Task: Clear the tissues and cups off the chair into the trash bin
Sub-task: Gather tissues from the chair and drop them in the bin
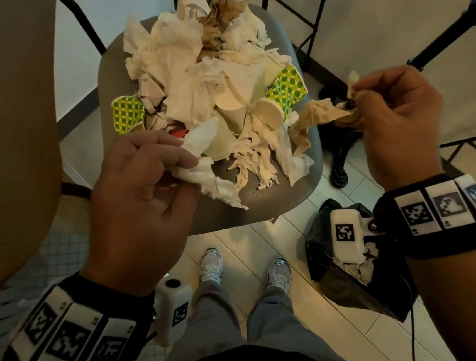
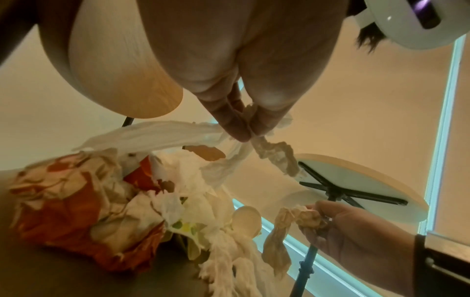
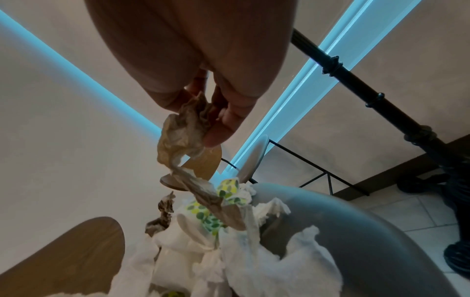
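A heap of crumpled white tissues [image 1: 179,69] and paper cups [image 1: 232,105], two green-dotted [image 1: 286,88], covers the grey chair [image 1: 262,201] ahead of both hands. A twisted white tissue [image 1: 210,180] hangs from the left hand [image 1: 141,189]; a brown tissue [image 1: 320,114] trails from the right hand [image 1: 396,118]. The black-lined trash bin [image 1: 354,282] stands below the right wrist.

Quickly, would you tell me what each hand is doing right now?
Left hand: pinching a white tissue.
Right hand: gripping a brown tissue.

A café-like eating area: round wooden tables [image 2: 122,66], tiled floor [image 1: 265,236], littered chair [image 1: 276,202].
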Demonstrator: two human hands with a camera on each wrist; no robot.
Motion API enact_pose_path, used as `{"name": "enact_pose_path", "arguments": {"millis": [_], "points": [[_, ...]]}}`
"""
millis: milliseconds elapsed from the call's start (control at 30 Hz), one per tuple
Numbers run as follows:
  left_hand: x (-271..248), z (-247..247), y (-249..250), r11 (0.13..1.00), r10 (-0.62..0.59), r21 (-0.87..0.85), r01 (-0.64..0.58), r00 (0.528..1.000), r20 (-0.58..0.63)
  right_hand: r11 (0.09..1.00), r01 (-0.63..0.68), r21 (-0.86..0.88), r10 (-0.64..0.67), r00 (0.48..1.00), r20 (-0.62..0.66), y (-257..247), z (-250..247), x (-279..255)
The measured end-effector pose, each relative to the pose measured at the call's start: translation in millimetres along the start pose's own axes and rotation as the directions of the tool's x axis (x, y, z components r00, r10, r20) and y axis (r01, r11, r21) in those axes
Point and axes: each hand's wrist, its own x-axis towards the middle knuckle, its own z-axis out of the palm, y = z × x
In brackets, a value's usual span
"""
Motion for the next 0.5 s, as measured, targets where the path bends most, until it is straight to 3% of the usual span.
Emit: {"name": "enact_pose_path", "arguments": {"millis": [200,300,400,500], "points": [[1,1,1,1.0,0.018,-0.009,-0.018,0.999,0.03,0.99,-0.133,0.056,0.134,0.991,-0.011,16,-4,-5],[-5,1,0,1.0,0.027,-0.004,-0.027,0.999,0.018,0.973,-0.23,-0.02,0.231,0.972,0.051,29,5,2],[-11,1,-1,0.999,0.044,0.006,-0.044,0.999,0.013,0.947,-0.177,-0.269,0.239,0.946,0.217,31,18,25],[-14,-3,1,1.0,0.027,0.013,-0.027,0.999,0.017,0.949,-0.114,-0.294,0.197,0.942,0.272,22,27,39]]}}
